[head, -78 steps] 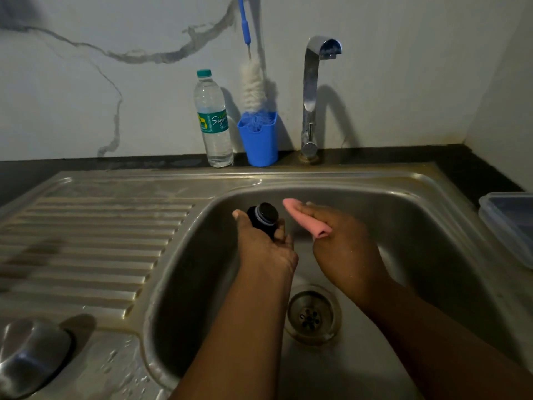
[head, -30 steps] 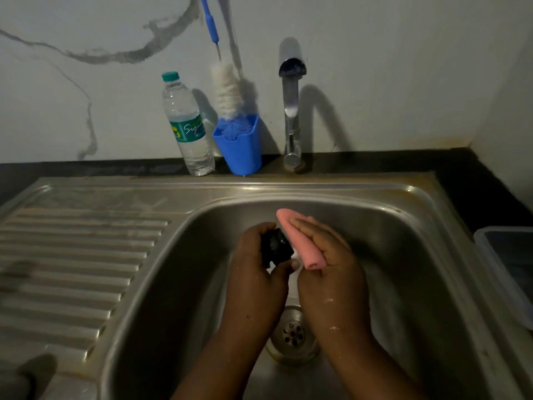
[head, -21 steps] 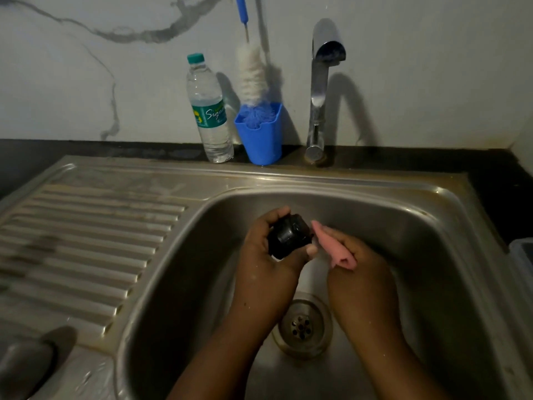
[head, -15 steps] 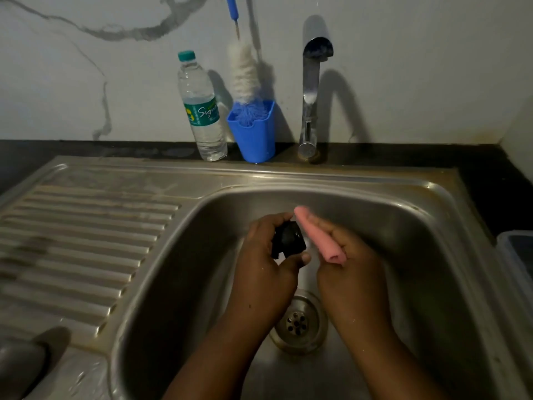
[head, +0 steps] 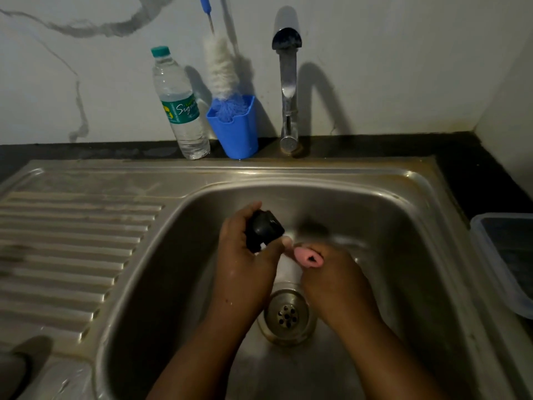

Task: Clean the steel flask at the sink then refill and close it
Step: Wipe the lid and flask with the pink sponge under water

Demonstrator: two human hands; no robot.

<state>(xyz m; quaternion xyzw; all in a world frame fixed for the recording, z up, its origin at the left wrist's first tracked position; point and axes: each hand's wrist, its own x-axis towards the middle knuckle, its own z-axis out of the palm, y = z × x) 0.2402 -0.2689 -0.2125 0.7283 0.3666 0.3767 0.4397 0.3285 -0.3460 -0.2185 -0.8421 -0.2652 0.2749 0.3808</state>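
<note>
over the sink (head: pixel 331 180) basin, the left hand (head: pixel 245 261) curls its fingers around the black flask cap (head: pixel 263 230) while the right hand (head: pixel 334 272) pinches a pink sponge (head: pixel 308 256), and wet skin could let the cap slip toward the drain (head: pixel 287 314).

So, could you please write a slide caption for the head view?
Over the sink, left hand holds the black flask cap, right hand a pink sponge.

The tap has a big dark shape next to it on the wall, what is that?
In the head view, that is the shadow of the tap, so the light comes from the left. The picture is dim, and the right hand looks smeared.
</note>
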